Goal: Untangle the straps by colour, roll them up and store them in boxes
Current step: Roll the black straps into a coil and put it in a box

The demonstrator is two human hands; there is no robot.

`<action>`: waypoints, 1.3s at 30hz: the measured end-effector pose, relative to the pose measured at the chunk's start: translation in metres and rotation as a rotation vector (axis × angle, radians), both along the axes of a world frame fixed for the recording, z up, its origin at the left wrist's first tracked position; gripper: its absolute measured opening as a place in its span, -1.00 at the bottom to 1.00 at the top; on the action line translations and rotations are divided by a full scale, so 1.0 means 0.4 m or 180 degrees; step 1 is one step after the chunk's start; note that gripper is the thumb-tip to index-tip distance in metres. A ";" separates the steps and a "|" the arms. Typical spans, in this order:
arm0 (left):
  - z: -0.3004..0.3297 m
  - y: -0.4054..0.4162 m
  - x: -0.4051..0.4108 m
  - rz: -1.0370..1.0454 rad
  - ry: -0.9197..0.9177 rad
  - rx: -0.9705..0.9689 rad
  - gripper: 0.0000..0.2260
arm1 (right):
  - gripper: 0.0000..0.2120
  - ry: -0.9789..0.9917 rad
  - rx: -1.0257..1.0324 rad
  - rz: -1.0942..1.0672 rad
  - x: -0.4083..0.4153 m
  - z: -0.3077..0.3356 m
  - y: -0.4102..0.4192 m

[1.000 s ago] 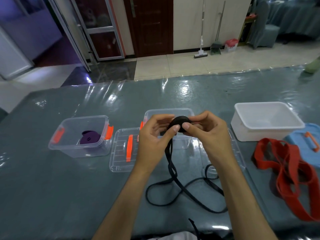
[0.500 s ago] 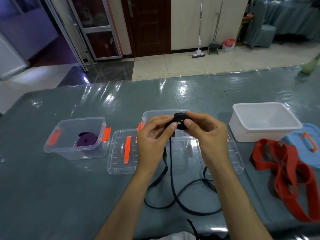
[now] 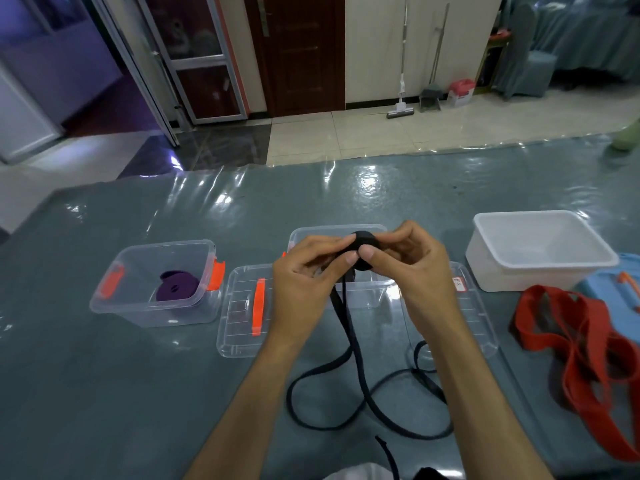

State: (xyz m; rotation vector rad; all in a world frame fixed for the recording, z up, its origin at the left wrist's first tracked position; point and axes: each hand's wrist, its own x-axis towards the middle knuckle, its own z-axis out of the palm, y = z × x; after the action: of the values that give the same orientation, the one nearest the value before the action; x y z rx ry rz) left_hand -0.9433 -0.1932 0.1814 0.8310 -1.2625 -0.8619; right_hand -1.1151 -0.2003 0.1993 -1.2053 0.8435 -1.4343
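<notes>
A loose end of black strap (image 3: 388,455) lies at the near edge of the table (image 3: 104,393), and beyond it the unrolled length of the strap loops across the table surface and rises to the person's hands. The left hand (image 3: 304,282) and the right hand (image 3: 412,268) meet above the table, fingers curled in a closed grip on a small black roll (image 3: 363,249); the right thumb presses its face while the left fingertips pinch the strap where it feeds in. The roll is only partly wound, with most of the strap, by the look of it, left to take up.

Directly beneath and behind the grip stands an open clear box (image 3: 360,292), apparently empty and the likely home for the black roll. Its flat clear lid (image 3: 471,313) lies below the right wrist. To the left of the grip, another clear lid with an orange handle (image 3: 242,313) lies on the table, and further left a clear box with orange clips (image 3: 156,282) holds a rolled purple strap (image 3: 176,289), the one colour that appears finished.

To the right of the grip, a red strap (image 3: 585,344) lies in a loose heap, not yet rolled, beside a blue lid (image 3: 620,289). Just beyond it sits an open white tub (image 3: 540,251), nothing visible inside.

On this showing, one strap is stored, one is in hand, and one waits untouched. No lid is on a box yet.
</notes>
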 end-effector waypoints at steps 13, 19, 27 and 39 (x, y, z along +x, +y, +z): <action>-0.025 -0.041 0.010 0.0351 0.0516 0.0303 -0.85 | -0.84 0.0087 0.0025 -0.0057 0.034 -0.024 -0.074; -0.029 -0.080 0.038 0.0140 0.0320 0.0396 -0.78 | -0.79 0.0150 -0.0095 -0.0299 0.068 -0.044 -0.102; -0.037 -0.092 0.054 0.0350 0.0439 0.0535 -0.82 | -0.78 0.0297 0.0031 -0.0261 0.075 -0.053 -0.119; -0.018 -0.104 0.053 -0.0040 0.0212 0.0521 -0.78 | -0.83 0.0286 -0.0038 -0.0307 0.059 -0.047 -0.119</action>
State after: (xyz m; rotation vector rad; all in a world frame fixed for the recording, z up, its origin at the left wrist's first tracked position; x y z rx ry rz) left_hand -0.9220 -0.2347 0.1740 0.9171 -1.1512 -1.0050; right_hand -1.0915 -0.2478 0.1805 -1.2605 0.9674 -1.4730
